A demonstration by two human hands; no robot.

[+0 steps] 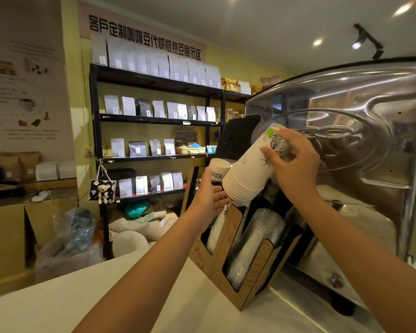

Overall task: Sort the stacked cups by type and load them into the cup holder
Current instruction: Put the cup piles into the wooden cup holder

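Note:
A tilted stack of white paper cups (247, 171) with black line drawings hangs upside down above the brown cardboard cup holder (228, 243). My right hand (296, 162) grips the stack near its upper end. My left hand (208, 198) steadies its lower rims from the left. Behind my left hand stands a smaller paper cup stack (217, 170) with a dark band. In the holder, a stack of clear plastic cups (255, 246) fills the right slot and white paper cups (215, 233) sit in the left slot.
A large shiny steel machine (351, 150) stands right behind the holder. The holder rests on a white counter (154, 296). A black shelf rack (154, 121) with coffee bags lines the far wall, with sacks and bags on the floor below.

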